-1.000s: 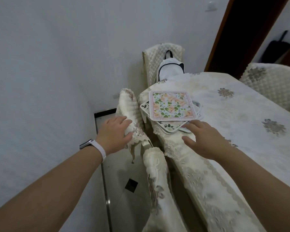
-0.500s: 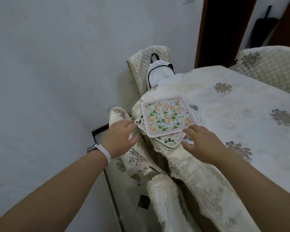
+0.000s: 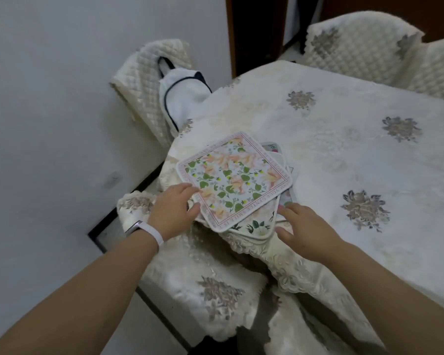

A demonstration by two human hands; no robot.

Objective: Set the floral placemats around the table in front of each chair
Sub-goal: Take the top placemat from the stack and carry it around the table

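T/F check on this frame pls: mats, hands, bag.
1. The placemats lie in one stack at the table corner. True.
2. The left hand wears a white wristband. True.
3. The right hand holds a mat lifted clear of the table. False: it touches the stack's near edge, and no mat is lifted.
4. One mat is already laid out apart from the others. False: every mat in view is in the stack.
5. A white bag sits on the chair by the wall. True.

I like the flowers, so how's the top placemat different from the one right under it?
The top placemat shows whole, with orange flowers and a pink border; the placemat beneath only peeks out, showing white flowers. Both have green leaves and rounded corners.
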